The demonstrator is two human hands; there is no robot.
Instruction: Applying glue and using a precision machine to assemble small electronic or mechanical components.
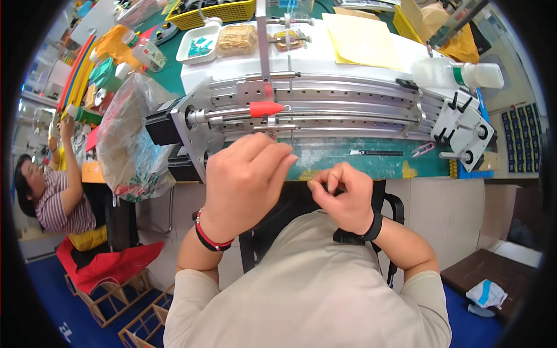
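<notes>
My left hand (246,177) is raised in front of a metal slide machine (371,119), its fingers bent together in a pinch. Whatever lies between those fingertips is hidden. Lower and to the right, near the bench's front edge, my right hand (347,196) has thumb and fingers curled together; anything in it is too small to make out. Just beyond my left hand is a red pointed piece (266,109) with a small metal hook at its tip, along the machine's rods. Two black motors (164,123) sit at the machine's left end.
On the green mat (325,153) lie a slim black tool (376,153) and pink-handled thread snips (423,149). Behind the machine are a white tray (181,53) of teal pieces, yellow paper (362,40) and a bottle (487,75). A plastic bag (130,139) hangs left, near another person (61,197).
</notes>
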